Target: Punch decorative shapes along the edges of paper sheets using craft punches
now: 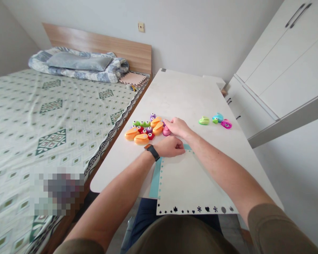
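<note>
White desk [185, 95], right fingers [171, 124] apparently on pink punch [166, 131]

A long white laminate table [180, 95] stretches away from the near side. Left of its middle sits a tight cluster of orange, red, green and purple plastic craft punches [141, 139]. Well apart to the right lie green, teal and pink plastic craft punches [218, 121]. At the near edge, a white paper sheet [193, 183] with a black patterned border overlies a teal paper sheet [155, 180].
</note>
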